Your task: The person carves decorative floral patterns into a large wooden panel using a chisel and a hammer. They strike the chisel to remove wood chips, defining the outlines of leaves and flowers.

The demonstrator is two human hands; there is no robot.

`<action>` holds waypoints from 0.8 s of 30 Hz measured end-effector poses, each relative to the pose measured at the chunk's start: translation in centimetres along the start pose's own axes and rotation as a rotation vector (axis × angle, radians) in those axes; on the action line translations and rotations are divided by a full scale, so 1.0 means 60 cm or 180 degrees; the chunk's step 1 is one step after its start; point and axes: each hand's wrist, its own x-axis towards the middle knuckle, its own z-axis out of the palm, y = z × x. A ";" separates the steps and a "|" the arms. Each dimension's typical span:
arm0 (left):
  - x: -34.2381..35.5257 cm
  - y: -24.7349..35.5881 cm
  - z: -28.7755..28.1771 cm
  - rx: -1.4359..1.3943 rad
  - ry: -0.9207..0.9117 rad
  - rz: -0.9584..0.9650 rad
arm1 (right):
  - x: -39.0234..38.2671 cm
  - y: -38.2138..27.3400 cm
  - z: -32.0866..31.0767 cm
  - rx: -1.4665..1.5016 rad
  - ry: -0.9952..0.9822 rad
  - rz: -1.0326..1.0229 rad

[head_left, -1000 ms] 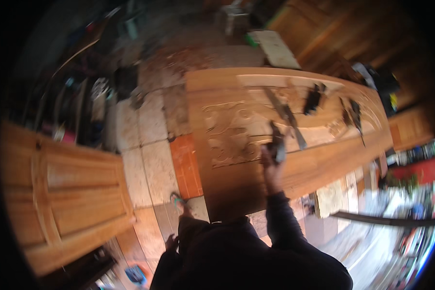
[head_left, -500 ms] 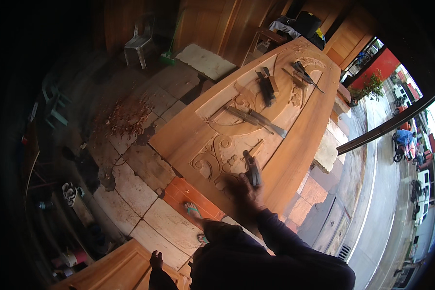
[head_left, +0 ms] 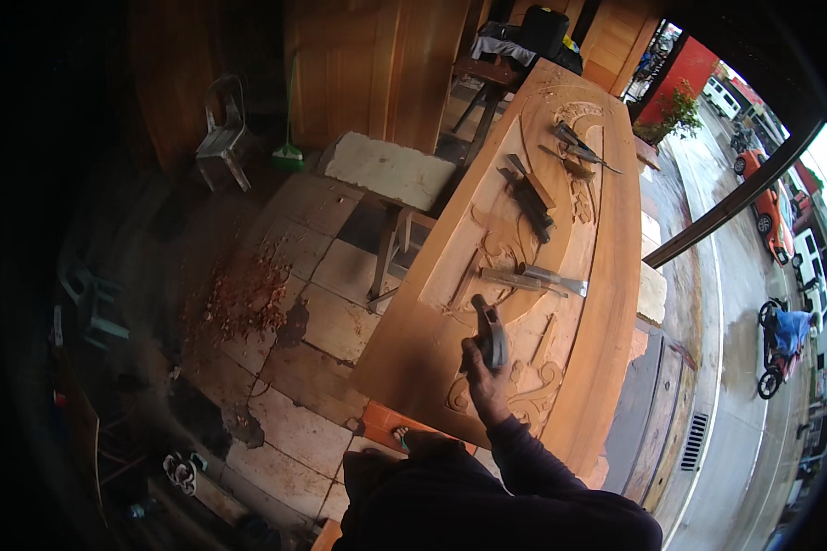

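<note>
My right hand [head_left: 489, 390] is closed around a dark grey hand tool with a rounded body and a knob-like end, which looks like a small hand plane [head_left: 492, 342]. It is over the near part of a long carved wooden door panel [head_left: 400, 335], close to relief scrolls [head_left: 540, 376]. Just beyond the tool, a few chisels [head_left: 553, 278] lie across the carving. Farther up the panel are a wooden-bodied tool [head_left: 530, 197] and more hand tools [head_left: 574, 145]. My left hand is out of view.
Left of the panel stand a pale slab on a wooden support [head_left: 390, 172], a grey chair [head_left: 222, 138] and a green broom [head_left: 288, 156]. Reddish wood shavings [head_left: 243, 289] litter the tiled floor. To the right, a dark post [head_left: 735, 197] slants beside a wet street with a covered motorcycle [head_left: 786, 340].
The view has swung, shifting the scene. My right hand has carried the tool farther up the panel, nearer the chisels. My left hand, earlier at the lower left, has gone out of view.
</note>
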 end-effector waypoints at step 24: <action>0.817 0.484 -0.692 0.1306 -0.0841 0.0634 | 0.168 0.157 0.199 -0.1611 0.2362 -0.0356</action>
